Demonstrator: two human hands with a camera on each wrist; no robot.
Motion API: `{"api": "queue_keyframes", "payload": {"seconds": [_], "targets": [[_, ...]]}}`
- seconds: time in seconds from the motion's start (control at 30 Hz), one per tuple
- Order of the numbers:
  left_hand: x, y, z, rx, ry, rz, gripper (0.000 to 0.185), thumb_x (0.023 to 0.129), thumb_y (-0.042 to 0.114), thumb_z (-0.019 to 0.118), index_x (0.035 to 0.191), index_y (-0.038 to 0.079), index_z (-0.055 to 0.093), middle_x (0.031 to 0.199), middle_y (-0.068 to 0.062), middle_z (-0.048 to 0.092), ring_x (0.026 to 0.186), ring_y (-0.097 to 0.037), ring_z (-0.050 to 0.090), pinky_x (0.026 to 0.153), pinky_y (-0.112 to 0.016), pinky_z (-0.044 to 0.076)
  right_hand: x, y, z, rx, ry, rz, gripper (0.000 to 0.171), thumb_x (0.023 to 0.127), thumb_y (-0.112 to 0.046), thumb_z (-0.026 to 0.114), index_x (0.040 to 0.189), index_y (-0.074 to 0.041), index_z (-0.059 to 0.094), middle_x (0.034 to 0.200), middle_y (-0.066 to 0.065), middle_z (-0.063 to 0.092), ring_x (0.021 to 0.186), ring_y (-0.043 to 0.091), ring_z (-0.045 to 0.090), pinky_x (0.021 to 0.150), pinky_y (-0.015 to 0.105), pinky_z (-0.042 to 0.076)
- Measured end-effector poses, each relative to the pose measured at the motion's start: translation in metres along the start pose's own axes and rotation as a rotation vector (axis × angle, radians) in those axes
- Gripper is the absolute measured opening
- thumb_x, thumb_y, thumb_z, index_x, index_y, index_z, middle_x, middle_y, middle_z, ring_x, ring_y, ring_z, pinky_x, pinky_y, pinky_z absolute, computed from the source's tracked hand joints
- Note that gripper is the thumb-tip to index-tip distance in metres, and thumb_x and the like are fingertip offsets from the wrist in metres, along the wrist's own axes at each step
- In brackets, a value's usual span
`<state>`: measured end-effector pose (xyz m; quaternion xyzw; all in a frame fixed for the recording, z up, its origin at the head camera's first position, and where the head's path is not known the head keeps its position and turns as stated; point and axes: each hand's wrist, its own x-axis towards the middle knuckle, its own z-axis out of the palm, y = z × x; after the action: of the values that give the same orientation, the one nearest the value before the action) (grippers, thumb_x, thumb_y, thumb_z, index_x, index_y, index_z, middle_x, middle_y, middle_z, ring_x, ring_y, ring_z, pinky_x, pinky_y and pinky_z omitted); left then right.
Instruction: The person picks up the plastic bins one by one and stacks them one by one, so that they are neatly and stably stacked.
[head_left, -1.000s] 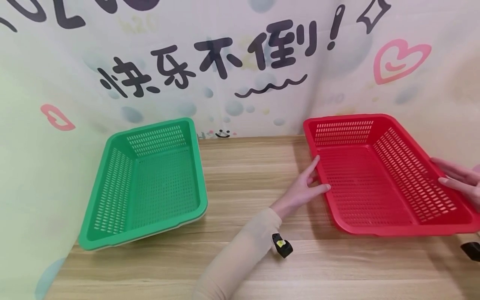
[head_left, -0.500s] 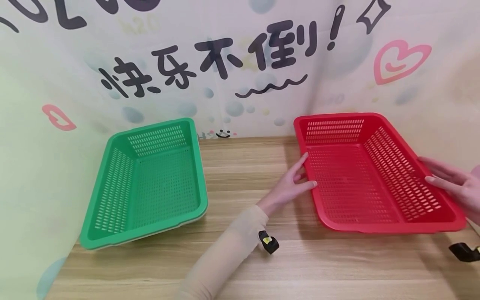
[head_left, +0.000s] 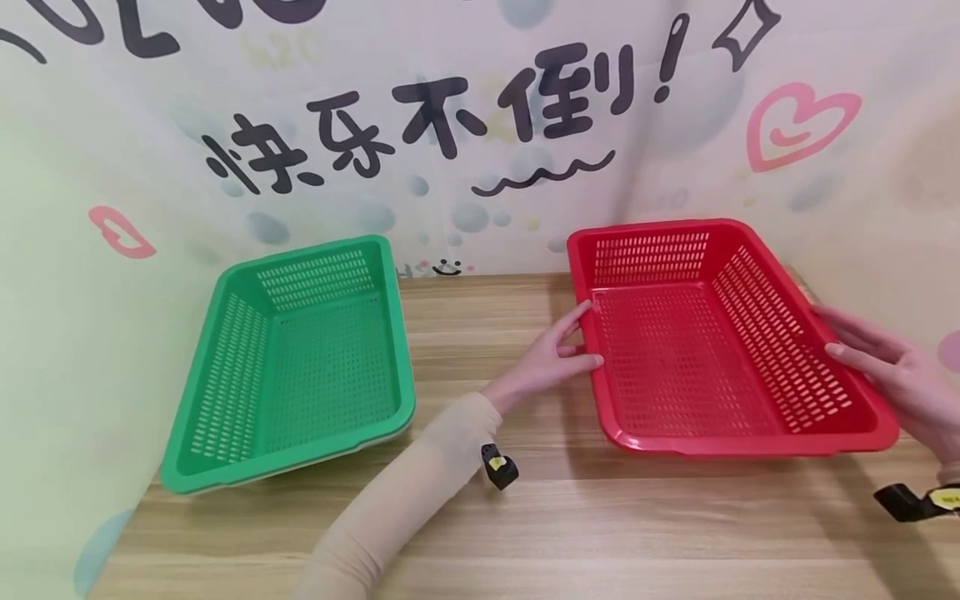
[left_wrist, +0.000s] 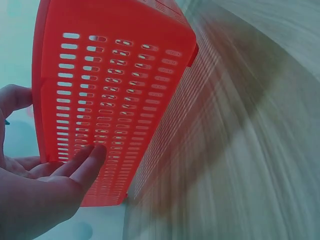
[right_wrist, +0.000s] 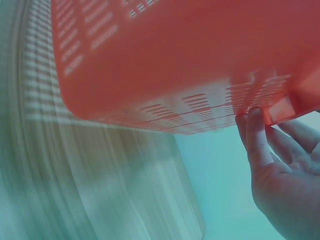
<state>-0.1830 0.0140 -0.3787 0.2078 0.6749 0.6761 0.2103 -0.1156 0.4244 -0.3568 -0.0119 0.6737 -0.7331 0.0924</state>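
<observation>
A red slotted plastic basket (head_left: 697, 350) hangs a little above the wooden table (head_left: 600, 533), casting a shadow below. My left hand (head_left: 558, 358) holds its left rim, thumb at the rim edge and fingers stretched along the side wall. In the left wrist view those fingers (left_wrist: 85, 162) lie on the basket's (left_wrist: 115, 90) outer wall. My right hand (head_left: 892, 375) grips the right rim with fingers over it. Seen by the right wrist camera, the right hand (right_wrist: 280, 175) clasps the lip of the basket (right_wrist: 175, 60) from below.
An empty green basket (head_left: 330, 367) of the same shape lies at the left, tilted against a pale panel. A printed backdrop (head_left: 480, 125) closes the far edge of the table. Bare wood lies between the two baskets and along the front.
Both hands have carried the red basket leftward, toward the middle of the table. The green basket has not moved.
</observation>
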Motion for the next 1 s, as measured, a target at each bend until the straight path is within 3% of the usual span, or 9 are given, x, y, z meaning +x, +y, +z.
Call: {"api": "queue_keyframes", "payload": {"seconds": [0.33,0.73,1.0], "targets": [[-0.008,0.009,-0.013,-0.002,0.003,-0.031,0.077,0.090,0.002,0.064,0.155,0.018,0.024,0.154,-0.011,0.032,0.123,-0.031,0.052,0.092,-0.033,0.050,0.004,-0.001,0.014,0.008,-0.031,-0.022,0.053,0.103,-0.001,0.038,0.151,-0.024,0.035,0.120,-0.010,0.063,0.092,0.018,0.068,0.063,0.040,0.059],[-0.016,0.033,-0.031,0.031,-0.013,-0.032,0.078,0.091,0.003,0.064,0.155,0.020,0.023,0.155,-0.011,0.029,0.126,-0.033,0.049,0.094,-0.035,0.049,0.007,-0.009,0.031,0.053,-0.067,-0.052,0.055,0.103,-0.001,0.038,0.153,-0.022,0.030,0.127,-0.009,0.059,0.096,0.018,0.068,0.067,0.040,0.058],[-0.022,0.046,-0.043,0.024,-0.007,-0.072,0.076,0.091,0.004,0.063,0.155,0.019,0.024,0.154,-0.008,0.030,0.122,-0.032,0.054,0.093,-0.037,0.050,0.007,-0.012,0.043,0.129,-0.111,-0.084,0.053,0.103,0.000,0.035,0.152,-0.020,0.033,0.131,-0.006,0.057,0.097,0.021,0.067,0.067,0.041,0.058]]}}
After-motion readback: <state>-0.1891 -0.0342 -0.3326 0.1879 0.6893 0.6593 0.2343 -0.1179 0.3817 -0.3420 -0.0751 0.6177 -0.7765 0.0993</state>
